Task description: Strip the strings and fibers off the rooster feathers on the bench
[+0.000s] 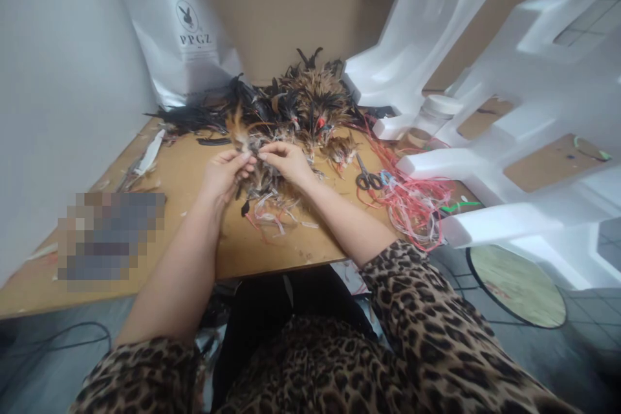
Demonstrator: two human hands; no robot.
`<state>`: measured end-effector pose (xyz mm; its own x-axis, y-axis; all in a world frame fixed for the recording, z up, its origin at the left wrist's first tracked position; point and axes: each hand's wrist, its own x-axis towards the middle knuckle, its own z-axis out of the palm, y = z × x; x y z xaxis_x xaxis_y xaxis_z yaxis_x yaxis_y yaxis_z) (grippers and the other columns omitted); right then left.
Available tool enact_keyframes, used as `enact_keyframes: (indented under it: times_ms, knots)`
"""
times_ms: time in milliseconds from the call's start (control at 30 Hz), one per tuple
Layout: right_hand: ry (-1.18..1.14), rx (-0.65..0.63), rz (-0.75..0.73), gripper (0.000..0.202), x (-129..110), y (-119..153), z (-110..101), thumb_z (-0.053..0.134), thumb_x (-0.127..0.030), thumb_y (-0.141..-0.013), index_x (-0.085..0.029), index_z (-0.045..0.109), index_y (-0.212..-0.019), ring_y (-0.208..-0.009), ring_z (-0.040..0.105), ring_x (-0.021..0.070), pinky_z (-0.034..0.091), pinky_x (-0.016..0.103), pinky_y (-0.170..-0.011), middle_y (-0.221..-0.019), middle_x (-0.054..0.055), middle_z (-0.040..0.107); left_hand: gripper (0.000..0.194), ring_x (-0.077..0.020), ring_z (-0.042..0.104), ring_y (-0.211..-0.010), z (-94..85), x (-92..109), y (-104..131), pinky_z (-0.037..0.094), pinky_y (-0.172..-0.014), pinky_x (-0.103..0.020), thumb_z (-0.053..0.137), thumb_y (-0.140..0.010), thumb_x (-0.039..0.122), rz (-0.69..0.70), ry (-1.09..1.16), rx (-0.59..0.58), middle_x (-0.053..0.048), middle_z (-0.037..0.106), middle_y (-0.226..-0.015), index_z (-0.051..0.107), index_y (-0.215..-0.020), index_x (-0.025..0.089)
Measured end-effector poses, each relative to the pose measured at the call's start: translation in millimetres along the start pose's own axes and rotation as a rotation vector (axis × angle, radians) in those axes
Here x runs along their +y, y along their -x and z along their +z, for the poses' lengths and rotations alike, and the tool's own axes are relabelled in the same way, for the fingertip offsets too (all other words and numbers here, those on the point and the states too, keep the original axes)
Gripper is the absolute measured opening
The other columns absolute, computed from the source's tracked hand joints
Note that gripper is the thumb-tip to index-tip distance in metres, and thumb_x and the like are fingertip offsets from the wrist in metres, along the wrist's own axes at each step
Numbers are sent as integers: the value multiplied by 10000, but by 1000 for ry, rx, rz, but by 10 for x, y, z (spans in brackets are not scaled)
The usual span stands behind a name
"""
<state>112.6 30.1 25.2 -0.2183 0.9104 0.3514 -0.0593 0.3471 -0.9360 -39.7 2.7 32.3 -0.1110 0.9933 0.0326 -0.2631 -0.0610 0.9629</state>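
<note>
My left hand [228,171] pinches the lower end of an orange-brown feather bunch [237,130] over the table's middle. Close on its right, my right hand [286,160] has thumb and forefinger pressed together at the base of the same feathers; what lies between them is too small to make out. Below and between both hands lies a loose heap of short brown feathers [262,182] with pink and clear ties. A big pile of tan and black feathers [315,94] rises behind. Black-handled scissors [369,181] rest to the right of my right hand.
Pink and white plastic strings [420,210] spread over the right side, beside white foam pieces [509,226]. A lidded clear jar [436,113] stands behind them. A white bag [189,45] leans at the back left. A blurred-out object [114,236] lies on the wooden table [276,255].
</note>
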Motion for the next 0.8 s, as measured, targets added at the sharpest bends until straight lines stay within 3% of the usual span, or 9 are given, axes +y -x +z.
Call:
enact_keyframes:
  times_ms: [233, 367, 533, 700, 800]
  knots:
    - [455, -267, -58, 83, -27, 28, -145, 643, -236, -680, -166, 686, -665, -648, 550, 108, 403, 246, -676, -669, -4, 651, 117, -27, 543, -466, -127, 4, -105, 419, -423, -88, 686, -696, 141, -35, 150, 59, -9, 656, -630, 582, -642, 129]
    - [665, -256, -41, 132, -89, 103, -68, 629, -295, -713, -182, 677, -665, -606, 520, 109, 370, 248, -650, -641, -7, 632, 100, -28, 542, -466, -128, -23, -109, 422, -423, -91, 677, -696, 146, -52, 141, 52, -3, 656, -632, 585, -659, 133]
    - [963, -253, 38, 278, -136, 193, 97, 652, -469, -692, -194, 666, -654, -646, 550, 178, 381, 297, -661, -627, 45, 615, 96, -27, 546, -469, -106, -16, -91, 415, -428, -93, 670, -694, 124, -65, 155, 50, -8, 653, -634, 581, -658, 126]
    - [1119, -293, 78, 140, -161, 223, 152, 603, -294, -717, -182, 677, -679, -708, 592, 205, 409, 302, -669, -698, 90, 658, 93, -30, 546, -459, -104, -22, -89, 408, -412, -96, 677, -688, 125, -65, 167, 36, -9, 650, -630, 586, -672, 117]
    - [1021, -237, 103, 136, -180, 184, 70, 560, -233, -711, -166, 670, -666, -657, 576, 163, 398, 271, -644, -668, 52, 649, 75, -32, 548, -454, -109, -26, -92, 407, -403, -97, 662, -697, 120, -61, 180, 29, -12, 654, -633, 591, -675, 110]
